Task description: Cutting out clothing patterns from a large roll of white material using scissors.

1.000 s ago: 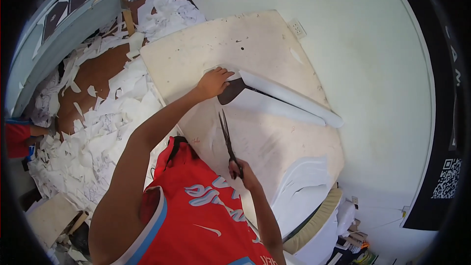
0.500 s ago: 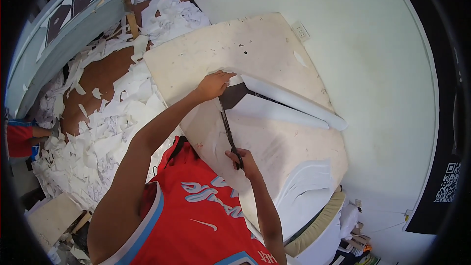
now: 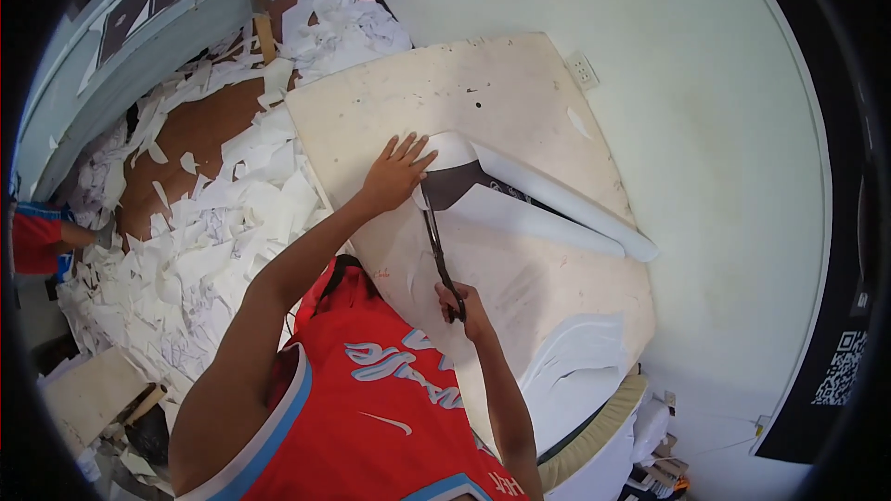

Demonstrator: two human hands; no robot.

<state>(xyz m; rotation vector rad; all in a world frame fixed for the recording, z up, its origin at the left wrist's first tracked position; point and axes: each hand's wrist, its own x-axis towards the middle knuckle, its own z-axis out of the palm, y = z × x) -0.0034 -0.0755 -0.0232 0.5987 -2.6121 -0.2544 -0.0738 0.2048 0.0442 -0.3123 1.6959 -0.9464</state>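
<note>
My right hand (image 3: 467, 310) grips the handles of long dark scissors (image 3: 436, 246), whose blades point away from me toward a white sheet with a dark printed area (image 3: 451, 184). The blade tips lie at that sheet's left edge, close to my left hand (image 3: 397, 172). Fingers spread, my left hand rests flat on the sheet's far left corner. Part of the sheet is curled into a long white roll (image 3: 561, 202) that slants off to the right, with a folded white flap (image 3: 534, 218) in front of it. Whether the blades are parted is hard to see.
A pale, stained tabletop (image 3: 436, 83) carries the work, with white cut sheets (image 3: 575, 362) at its near right. Paper scraps (image 3: 213, 250) cover the floor on the left. A grey-blue table (image 3: 139, 83) stands far left, near another person's arm (image 3: 79, 237). A wall (image 3: 705, 148) borders the right.
My left hand's fingers have gone from bunched at the sheet's corner to spread flat on it. The scissors stay in my right hand, and the whole view has shifted slightly.
</note>
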